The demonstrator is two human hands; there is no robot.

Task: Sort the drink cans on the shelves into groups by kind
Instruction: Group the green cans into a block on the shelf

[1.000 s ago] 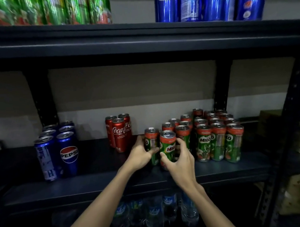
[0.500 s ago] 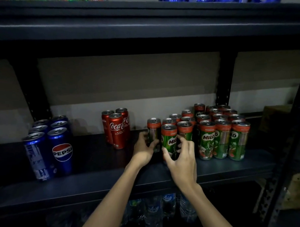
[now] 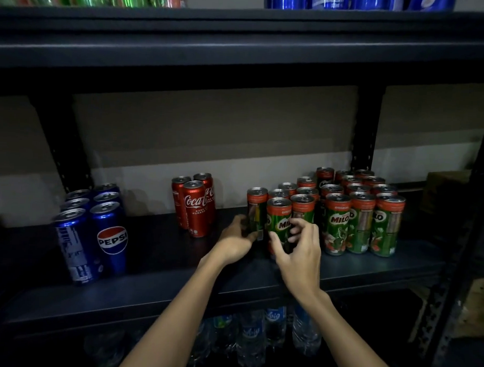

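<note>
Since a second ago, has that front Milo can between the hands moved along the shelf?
No. The front Milo can stands at about the same gap from the Coca-Cola cans on its left as before, still upright on the shelf.

Over the last second I watched both hands push in toward the Milo block: the left hand [image 3: 234, 239] slid from the can's front to its left side, where the leftmost Milo can [image 3: 256, 211] stood, and the right hand [image 3: 301, 250] closed its fingers [image 3: 298, 226] round the front Milo can [image 3: 279, 221], both cans now nearer the group.
</note>
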